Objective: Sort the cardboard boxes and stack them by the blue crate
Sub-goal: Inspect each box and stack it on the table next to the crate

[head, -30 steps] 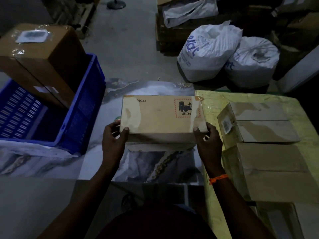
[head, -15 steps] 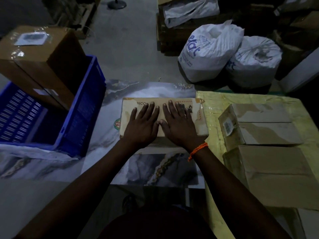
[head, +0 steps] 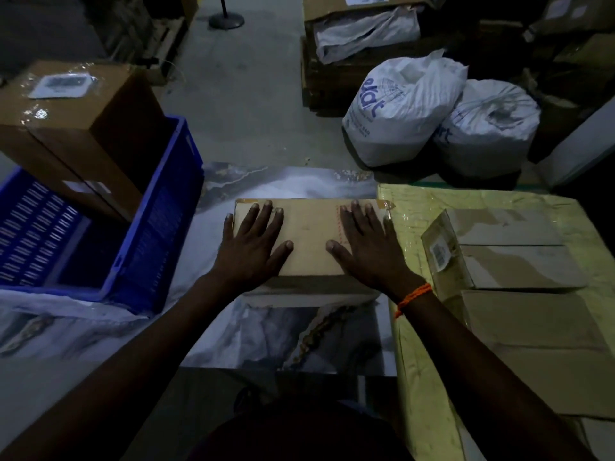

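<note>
Pressing flat from above in the head view, the left grip (head: 253, 247) and right grip (head: 369, 251) are spread wide on the lid of a shallow cardboard box (head: 309, 234). Nothing is clasped, and the box is probably being seated squarely. It is set on the marble-patterned table (head: 286, 334), just beside the blue crate (head: 159, 234). A large, tape-glossed brown carton (head: 83, 128) is lodged in that slotted plastic crate. Two matte boxes (head: 512, 247) are left on crinkled yellow wrap (head: 412, 227), presumably unsorted.
</note>
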{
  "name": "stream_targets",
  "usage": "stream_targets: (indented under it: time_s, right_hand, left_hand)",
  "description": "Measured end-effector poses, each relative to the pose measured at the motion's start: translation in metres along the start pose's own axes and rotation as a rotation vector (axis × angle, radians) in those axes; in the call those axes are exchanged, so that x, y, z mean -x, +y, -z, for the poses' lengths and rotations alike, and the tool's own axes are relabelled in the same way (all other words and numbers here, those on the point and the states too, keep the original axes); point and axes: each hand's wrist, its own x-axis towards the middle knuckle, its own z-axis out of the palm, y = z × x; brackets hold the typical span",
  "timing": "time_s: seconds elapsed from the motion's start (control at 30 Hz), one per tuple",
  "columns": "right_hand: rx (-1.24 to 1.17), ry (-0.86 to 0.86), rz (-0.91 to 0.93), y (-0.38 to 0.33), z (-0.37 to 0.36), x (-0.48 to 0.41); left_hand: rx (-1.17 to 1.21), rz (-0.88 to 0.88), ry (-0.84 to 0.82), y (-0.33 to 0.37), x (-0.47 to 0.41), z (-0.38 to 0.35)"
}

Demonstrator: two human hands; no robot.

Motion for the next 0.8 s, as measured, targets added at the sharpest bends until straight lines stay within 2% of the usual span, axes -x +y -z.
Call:
stream_targets:
  time_s: [0.37, 0.5, 0.57, 0.63, 0.67, 0.73, 0.8]
  right_hand:
    - [0.004, 0.002, -0.002, 0.009, -0.004, 0.0]
    - [-0.036, 0.053, -0.044, 0.005, 0.002, 0.004]
    - [-0.17, 0.075, -0.242, 0.006, 0.005, 0.001]
    - [-0.494, 0.069, -0.503, 0.014, 0.011, -0.008]
    - [-0.688, 0.072, -0.577, 0.021, 0.012, -0.015]
    - [-0.897, 0.081, -0.61, 0.029, 0.017, -0.022]
    - [-0.929, 0.122, -0.586, 0.032, 0.023, -0.026]
  left_hand:
    - [-0.012, -0.029, 0.044, -0.006, -0.001, -0.01]
    - [0.128, 0.031, 0.115, -0.001, 0.002, -0.005]
    - [0.335, 0.183, 0.141, -0.008, -0.004, -0.011]
    - [0.621, 0.422, 0.161, -0.017, -0.01, -0.007]
    - [0.737, 0.492, 0.167, -0.021, -0.012, -0.005]
    - [0.847, 0.488, 0.13, -0.022, -0.015, 0.005]
    - [0.939, 0.454, 0.138, -0.025, -0.021, 0.011]
